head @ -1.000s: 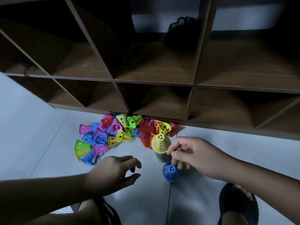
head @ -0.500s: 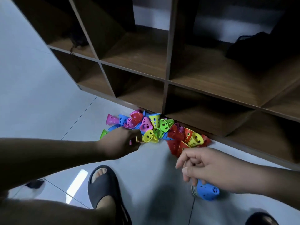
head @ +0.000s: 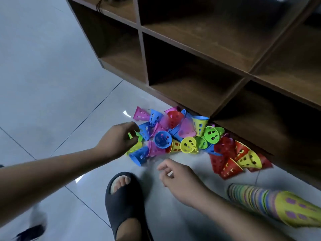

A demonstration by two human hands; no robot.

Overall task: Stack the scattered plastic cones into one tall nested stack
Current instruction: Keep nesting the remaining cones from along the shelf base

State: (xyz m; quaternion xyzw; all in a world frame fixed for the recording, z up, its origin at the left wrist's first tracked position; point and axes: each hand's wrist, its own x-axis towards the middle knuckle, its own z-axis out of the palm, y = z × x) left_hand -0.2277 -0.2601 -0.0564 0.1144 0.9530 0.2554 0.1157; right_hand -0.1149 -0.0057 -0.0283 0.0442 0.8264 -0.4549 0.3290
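Note:
A pile of scattered plastic cones (head: 184, 136) in pink, blue, yellow, green and red lies on the floor against the foot of a wooden shelf. My left hand (head: 118, 141) is at the pile's left edge, its fingers curled round a green cone (head: 131, 136) that is mostly hidden. My right hand (head: 178, 180) hovers just in front of the pile, fingers loosely curled and holding nothing. The tall nested stack (head: 251, 195), topped by a yellow cone (head: 295, 209), stands at the lower right, beside my right forearm.
The brown wooden shelf unit (head: 199, 54) with open cubbies fills the top and right. My foot in a dark slipper (head: 125, 197) rests on the grey tiled floor (head: 52, 84) between my arms. Another dark shoe (head: 29, 232) shows at the bottom left.
The view has swung to the left and down. My left hand reached into the pile's left edge and closed on a green cone. My right hand left the stack and came toward the pile.

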